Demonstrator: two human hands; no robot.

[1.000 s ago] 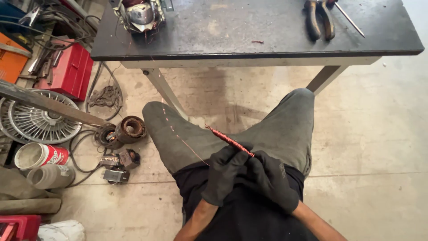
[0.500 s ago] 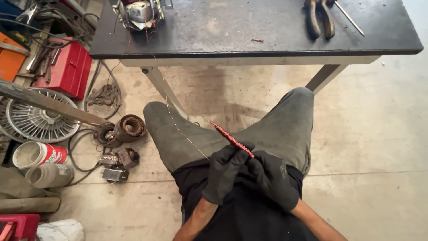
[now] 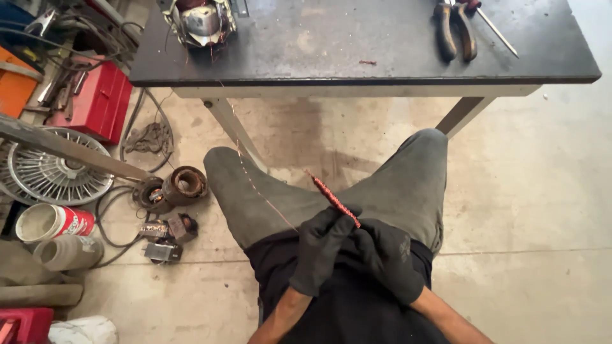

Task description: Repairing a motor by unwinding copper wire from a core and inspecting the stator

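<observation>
Both hands are sitting in the lap, gloved in black. Left hand (image 3: 319, 251) is curling its fingers around the near end of a red-wound rod (image 3: 335, 201), pinching it closed. Right hand (image 3: 386, 255) is resting just beside, knuckles up, fingers folded in toward the rod's near end; can't tell whether they are actually gripping it. Rod is sticking up and away to the left, over the left thigh, far end free in the air.

A thin copper wire (image 3: 264, 197) is running from the hands across the left thigh (image 3: 255, 191), going up toward the table edge.

On the floor to the left: two rusty motor parts (image 3: 172, 188) lying touching each other, a small block with coils (image 3: 167, 236) just nearer, a cable looping round them. Further left a red-and-white can (image 3: 54, 222), a grey cup (image 3: 67, 251) beside it, a fan guard (image 3: 54, 169) under a slanting metal bar (image 3: 70, 150).

Beyond, a red toolbox (image 3: 95, 102) standing against the table leg side.

Farthest: dark table (image 3: 357, 44). A stator (image 3: 201, 22) is sitting at its left, the wire seeming to lead there. Pliers (image 3: 454, 35) and a screwdriver (image 3: 494, 27) are lying at the right, near each other.
</observation>
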